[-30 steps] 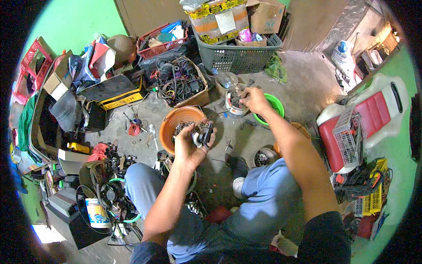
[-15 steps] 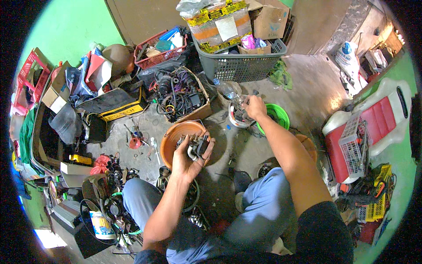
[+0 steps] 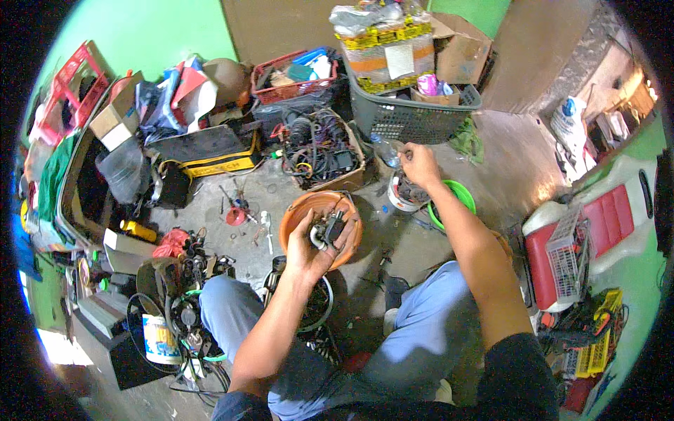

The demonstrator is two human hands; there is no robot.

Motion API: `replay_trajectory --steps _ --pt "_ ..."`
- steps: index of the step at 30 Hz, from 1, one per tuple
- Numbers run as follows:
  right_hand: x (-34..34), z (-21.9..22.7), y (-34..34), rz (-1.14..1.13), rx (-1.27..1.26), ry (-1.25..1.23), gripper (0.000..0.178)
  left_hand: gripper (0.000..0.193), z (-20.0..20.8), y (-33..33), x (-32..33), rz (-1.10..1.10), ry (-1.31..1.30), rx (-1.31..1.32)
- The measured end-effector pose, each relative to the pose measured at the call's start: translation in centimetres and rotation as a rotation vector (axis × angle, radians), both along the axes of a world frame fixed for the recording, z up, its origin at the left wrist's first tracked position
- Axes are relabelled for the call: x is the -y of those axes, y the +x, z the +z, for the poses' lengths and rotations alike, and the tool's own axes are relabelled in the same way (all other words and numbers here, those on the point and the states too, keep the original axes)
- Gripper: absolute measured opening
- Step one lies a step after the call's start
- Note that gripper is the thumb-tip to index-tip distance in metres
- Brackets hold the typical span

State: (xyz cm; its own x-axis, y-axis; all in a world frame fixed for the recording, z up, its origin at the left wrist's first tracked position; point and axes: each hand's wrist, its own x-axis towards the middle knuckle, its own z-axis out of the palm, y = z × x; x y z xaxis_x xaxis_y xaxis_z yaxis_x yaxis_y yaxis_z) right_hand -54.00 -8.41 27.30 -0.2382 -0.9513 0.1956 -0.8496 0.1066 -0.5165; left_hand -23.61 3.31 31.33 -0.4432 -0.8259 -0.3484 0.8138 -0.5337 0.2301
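Observation:
My left hand [image 3: 307, 256], palm up with fingers curled, cradles several small dark and grey parts [image 3: 333, 229] over an orange bucket [image 3: 286, 226]. One part has a pale, curved tube-like piece; their exact kind is unclear. Farther forward and to the right, my right hand [image 3: 423, 167] is in a pinch above a small white bucket [image 3: 403, 204] with dark pieces [image 3: 411, 191] in it. Something small and dark shows at its fingertips, too small to name. A bright green basin [image 3: 466, 198] stands beside the white bucket, partly behind my right forearm.
A cardboard box of cables and parts [image 3: 319, 151] stands beyond the orange bucket. Behind it are a red basket [image 3: 295, 77] and a large grey basket [image 3: 414, 116]. Loose parts crowd the floor by my left knee. A red-and-white seat [image 3: 604, 224] lies at right.
The whole view has shifted, so the surroundings appear farther right and lower. My right hand stays over the white bucket, its fingers now more closed. My left hand still holds the parts.

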Motion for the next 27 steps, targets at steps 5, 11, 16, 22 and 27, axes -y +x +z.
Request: replay_trajectory --steps 5,11,16,22,27 --pt "-2.4 7.1 6.6 0.277 0.239 -0.274 0.023 0.048 0.0 2.2 -0.8 -0.021 -0.062 -0.08" --pt "-9.4 13.7 16.0 0.544 0.359 -0.226 0.016 0.045 0.8 4.7 -2.3 -0.007 -0.1 -0.07" --pt "-13.2 13.6 19.1 0.754 0.303 -0.271 0.013 0.045 0.5 6.1 -2.7 0.083 -0.095 -0.028" --pt "-14.6 13.2 20.8 0.491 0.178 -0.789 0.016 0.04 0.0 7.1 -2.3 0.165 -0.105 -0.107" --pt "-14.6 12.0 19.5 0.706 0.285 -0.457 0.017 0.038 -0.2 7.1 -1.8 0.202 -0.076 -0.124"
